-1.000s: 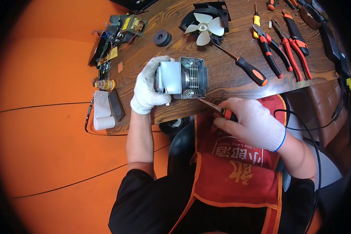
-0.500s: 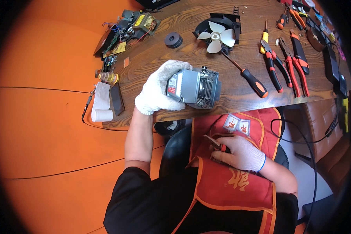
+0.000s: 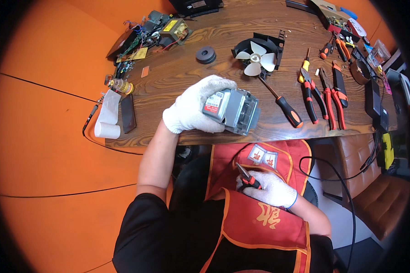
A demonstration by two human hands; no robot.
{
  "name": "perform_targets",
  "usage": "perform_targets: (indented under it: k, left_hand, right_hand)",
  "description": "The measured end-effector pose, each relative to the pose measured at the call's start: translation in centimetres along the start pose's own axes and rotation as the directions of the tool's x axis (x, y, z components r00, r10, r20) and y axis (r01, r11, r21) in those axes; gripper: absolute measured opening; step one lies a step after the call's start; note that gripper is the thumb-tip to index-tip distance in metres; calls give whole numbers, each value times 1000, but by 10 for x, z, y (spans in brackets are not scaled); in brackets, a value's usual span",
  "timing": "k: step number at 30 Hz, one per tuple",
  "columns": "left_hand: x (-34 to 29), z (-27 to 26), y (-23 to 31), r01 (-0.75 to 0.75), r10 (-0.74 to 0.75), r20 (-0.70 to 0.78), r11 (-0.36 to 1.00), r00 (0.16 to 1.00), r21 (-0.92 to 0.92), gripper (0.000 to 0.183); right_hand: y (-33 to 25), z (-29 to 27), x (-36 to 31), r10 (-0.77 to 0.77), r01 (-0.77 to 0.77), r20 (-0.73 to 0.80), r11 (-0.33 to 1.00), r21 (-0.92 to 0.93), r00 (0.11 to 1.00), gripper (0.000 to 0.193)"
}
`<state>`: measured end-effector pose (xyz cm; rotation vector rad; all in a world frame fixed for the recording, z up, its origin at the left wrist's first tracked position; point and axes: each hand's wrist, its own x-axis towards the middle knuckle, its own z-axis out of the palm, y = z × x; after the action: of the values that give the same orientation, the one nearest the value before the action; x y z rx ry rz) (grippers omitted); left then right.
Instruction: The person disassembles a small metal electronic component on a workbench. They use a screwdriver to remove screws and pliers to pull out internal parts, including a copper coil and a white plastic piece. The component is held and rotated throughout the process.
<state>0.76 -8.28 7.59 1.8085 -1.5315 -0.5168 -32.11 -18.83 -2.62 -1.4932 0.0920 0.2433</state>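
Note:
My left hand [image 3: 191,105], in a white knit glove, grips a grey metal magnetron [image 3: 234,108] with a white and red label. It is held tilted over the near edge of the table [image 3: 168,132], its finned side facing right. Down in front of my red apron, my gloved right hand [image 3: 274,192] is closed round pliers [image 3: 249,179] with red and black handles. The metal jaws point up and to the left, apart from the magnetron. Part of the handles is hidden in the palm.
Beyond the magnetron lie a dark ring magnet [image 3: 206,54] and a fan [image 3: 256,58] with pale blades. To the right are a screwdriver [image 3: 289,111], pliers [image 3: 311,95] and more hand tools. Electronic parts and a transformer [image 3: 174,29] crowd the far left, with a paper roll [image 3: 107,130] nearer.
The magnetron has been turned, its finned end now tipping down to the right. My right hand still holds the pliers, their jaws pointing more upward. The whole view has shifted slightly.

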Motion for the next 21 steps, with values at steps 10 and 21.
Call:
perform_targets:
  k: [10,21]
  left_hand:
    - [7,2,-18,143,-150,15,906,989,-397,111]
    - [5,9,-23,129,-170,-20,817,985,-562,114]
  right_hand:
    - [-1,6,4,117,-110,-107,992,68,987,36]
    - [-30,3,16,-124,74,-244,976,-202,962,27]
